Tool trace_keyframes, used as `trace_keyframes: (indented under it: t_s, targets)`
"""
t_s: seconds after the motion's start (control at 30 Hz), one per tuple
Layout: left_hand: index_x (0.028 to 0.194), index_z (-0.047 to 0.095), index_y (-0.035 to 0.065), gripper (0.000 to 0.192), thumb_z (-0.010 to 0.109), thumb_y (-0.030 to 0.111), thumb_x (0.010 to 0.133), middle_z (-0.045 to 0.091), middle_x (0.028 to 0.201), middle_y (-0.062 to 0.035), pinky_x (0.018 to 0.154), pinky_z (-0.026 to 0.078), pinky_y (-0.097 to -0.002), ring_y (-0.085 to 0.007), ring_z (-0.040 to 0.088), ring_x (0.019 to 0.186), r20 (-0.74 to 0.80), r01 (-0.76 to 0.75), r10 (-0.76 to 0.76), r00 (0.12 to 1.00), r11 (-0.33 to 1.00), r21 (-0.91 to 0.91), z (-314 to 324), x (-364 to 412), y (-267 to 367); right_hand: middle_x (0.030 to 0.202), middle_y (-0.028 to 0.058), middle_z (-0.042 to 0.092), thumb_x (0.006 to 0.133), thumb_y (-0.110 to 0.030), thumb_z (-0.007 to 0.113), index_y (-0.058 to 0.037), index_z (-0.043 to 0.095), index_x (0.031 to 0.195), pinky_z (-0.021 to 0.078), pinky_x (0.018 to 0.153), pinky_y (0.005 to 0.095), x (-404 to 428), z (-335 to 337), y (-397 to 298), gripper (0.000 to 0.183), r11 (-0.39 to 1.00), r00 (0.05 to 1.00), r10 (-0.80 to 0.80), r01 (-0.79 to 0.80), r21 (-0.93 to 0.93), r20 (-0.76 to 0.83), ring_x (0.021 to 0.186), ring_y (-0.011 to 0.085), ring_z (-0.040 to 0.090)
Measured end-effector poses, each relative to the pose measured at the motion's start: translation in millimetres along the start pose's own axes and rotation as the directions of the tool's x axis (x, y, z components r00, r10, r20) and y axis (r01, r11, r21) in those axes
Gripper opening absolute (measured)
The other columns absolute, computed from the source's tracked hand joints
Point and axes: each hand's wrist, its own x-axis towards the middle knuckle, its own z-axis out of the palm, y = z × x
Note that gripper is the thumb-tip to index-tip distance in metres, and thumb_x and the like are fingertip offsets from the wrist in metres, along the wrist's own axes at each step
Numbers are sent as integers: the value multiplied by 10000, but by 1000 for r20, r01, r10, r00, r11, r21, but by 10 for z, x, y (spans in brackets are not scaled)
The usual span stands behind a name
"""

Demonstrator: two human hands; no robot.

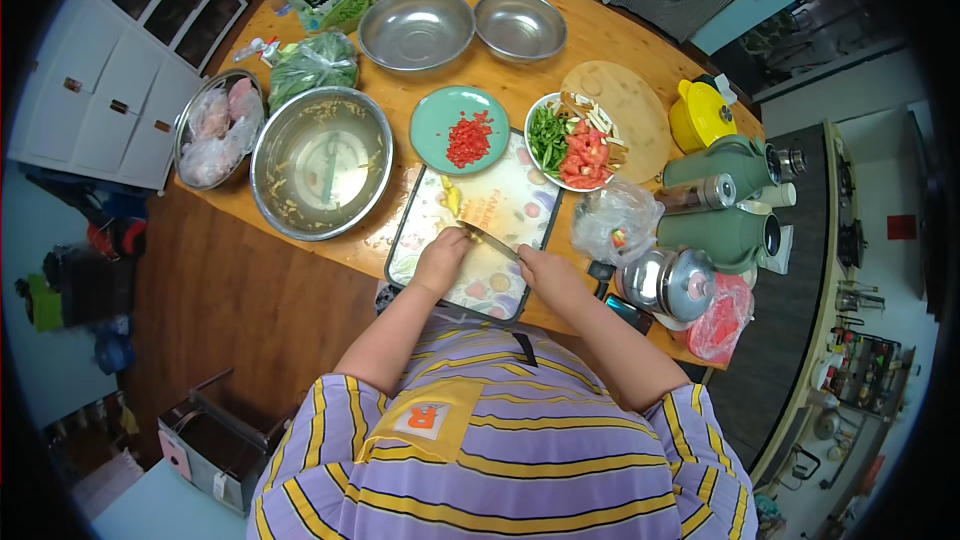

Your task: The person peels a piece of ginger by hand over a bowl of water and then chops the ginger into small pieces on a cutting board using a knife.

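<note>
My right hand (547, 274) grips the handle of a kitchen knife (491, 241), its blade angled left across a patterned cutting board (517, 202). At the blade's tip, the curled fingers of my left hand (442, 259) press on a small yellow vegetable piece, mostly hidden by them. More yellow pieces, perhaps pepper (449, 197), lie just beyond on the board. Chopped red pieces (469, 141) are heaped on a green plate (429, 124) at the board's far edge. To its right, a white bowl (530, 157) holds cut green vegetable (548, 139), tomato chunks (586, 157) and pale strips (598, 118).
Left of the board stands a large steel basin (259, 180), beside a bowl of bagged meat (217, 127). Two steel bowls (416, 26) sit farther back. A round wooden board (637, 120), plastic bag (615, 221), green thermos jugs (712, 236), steel kettle (664, 281) and phone (628, 313) crowd the right.
</note>
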Motion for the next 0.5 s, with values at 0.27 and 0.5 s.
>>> trace_keyframes:
  t_s: [0.27,0.5]
  targets:
    - [922,669,19,138,645,26,786,655,1031,-130,856,517,-373,-313,613,990,-13,-2,2,1000,1000,-2,34,-1,-18,803,223,642,909,-156,527,-44,504,1059,499,690,513,38,-142,-18,188,996,992,38,-27,-86,122,796,414,636]
    - [954,664,25,187,594,13,781,645,1070,-110,858,521,-356,-287,604,1030,11,5,-5,1000,1000,13,-4,-2,8,803,235,638,922,-171,514,-50,507,1043,494,684,522,167,7,-85,171,995,993,42,-32,-95,113,774,428,630]
